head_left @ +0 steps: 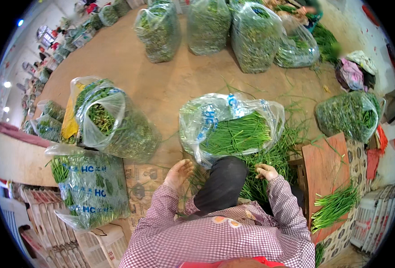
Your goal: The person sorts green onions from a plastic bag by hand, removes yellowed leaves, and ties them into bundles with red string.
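Observation:
A clear plastic bag (190,117) with blue print lies in front of me, its mouth turned back around a layer of long green stalks that look like garlic chives (240,133). My left hand (179,173) hovers below the bag's left corner, fingers loosely bent and apart, nothing in it. On the other side of my dark-trousered knee (224,181), my right hand (266,171) is held over a loose heap of stalks (255,185), its fingers and thumb bent with a gap between them. I see nothing held there. Neither hand touches the bag.
To the left stand a large filled bag (132,129) and a printed bag of stalks (92,190). At right a reddish board (325,172) carries a bunch of stalks (336,203). Several stuffed bags (255,44) line the far side, near another person's hand (301,12).

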Demonstrator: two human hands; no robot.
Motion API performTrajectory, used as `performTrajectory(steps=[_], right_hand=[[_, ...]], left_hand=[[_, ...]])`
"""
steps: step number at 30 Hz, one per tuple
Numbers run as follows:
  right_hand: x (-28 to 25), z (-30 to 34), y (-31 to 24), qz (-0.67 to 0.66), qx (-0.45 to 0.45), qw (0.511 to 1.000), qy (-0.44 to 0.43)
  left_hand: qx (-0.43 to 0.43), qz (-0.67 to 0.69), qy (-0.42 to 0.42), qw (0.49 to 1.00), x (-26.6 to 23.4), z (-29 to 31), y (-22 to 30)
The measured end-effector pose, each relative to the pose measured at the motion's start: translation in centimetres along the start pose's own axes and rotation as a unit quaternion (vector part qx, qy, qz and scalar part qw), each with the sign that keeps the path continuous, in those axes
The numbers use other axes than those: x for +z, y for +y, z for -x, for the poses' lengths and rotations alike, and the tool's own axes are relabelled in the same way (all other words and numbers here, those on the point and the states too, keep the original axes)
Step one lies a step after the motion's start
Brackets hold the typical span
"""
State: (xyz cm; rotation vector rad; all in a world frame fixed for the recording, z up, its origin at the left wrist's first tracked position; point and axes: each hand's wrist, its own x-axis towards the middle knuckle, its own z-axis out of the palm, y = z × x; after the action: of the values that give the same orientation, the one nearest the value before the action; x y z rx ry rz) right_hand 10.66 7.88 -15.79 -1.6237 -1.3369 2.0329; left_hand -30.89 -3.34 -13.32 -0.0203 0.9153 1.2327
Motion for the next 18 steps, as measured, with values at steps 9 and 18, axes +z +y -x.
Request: performTrajectory(steps=[9, 18], right_hand=[[0.5, -6.8, -2.0, -0.003, 0.078, 0.997, -0.021], [-1.7, -18.0, -6.9, 0.015, 0.075, 0.997, -0.008]], left_hand=[[-0.075, -0.209, 0.017, 0.975, 2.4, -8.9, -1.1], [-0.018, -0.131, 0.065, 0.989, 1.4, -19.4, -3.4]])
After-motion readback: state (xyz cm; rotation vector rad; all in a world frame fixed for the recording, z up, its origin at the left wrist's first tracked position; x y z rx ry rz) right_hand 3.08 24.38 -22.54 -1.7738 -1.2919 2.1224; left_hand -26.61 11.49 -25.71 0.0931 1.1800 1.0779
